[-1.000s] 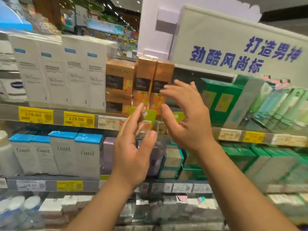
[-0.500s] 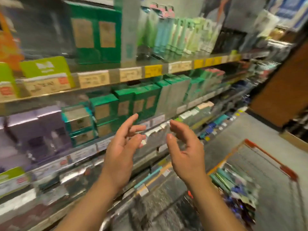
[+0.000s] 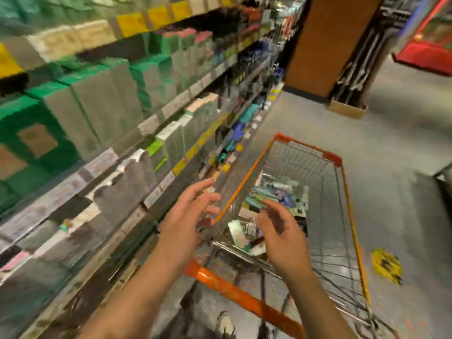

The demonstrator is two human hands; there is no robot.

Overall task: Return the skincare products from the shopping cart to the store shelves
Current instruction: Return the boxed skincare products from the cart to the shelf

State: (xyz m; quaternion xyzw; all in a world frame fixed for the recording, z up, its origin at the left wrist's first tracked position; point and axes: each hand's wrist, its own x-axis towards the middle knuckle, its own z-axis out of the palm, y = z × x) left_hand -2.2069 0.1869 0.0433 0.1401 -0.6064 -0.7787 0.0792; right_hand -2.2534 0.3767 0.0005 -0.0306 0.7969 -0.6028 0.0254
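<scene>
The view is blurred by motion. A wire shopping cart (image 3: 329, 156) with orange trim stands on the floor right of the shelves. Several skincare products (image 3: 274, 194), tubes and small boxes, lie heaped in its basket. My left hand (image 3: 188, 216) hovers over the cart's left rim, fingers spread and empty. My right hand (image 3: 281, 228) hangs above the near end of the basket, fingers apart, holding nothing. The store shelves (image 3: 156, 118) run along the left, packed with green and grey boxes.
A brown pillar (image 3: 325, 40) stands at the aisle's far end, with a cardboard box (image 3: 347, 108) at its foot. A red display (image 3: 428, 50) sits at the far right. A yellow floor sticker (image 3: 386, 265) lies right of the cart. My shoe (image 3: 223, 324) shows below the handle.
My view has swung right and down from the shelves to the cart. Both empty hands have dropped from the orange boxes on the shelf to just above the cart.
</scene>
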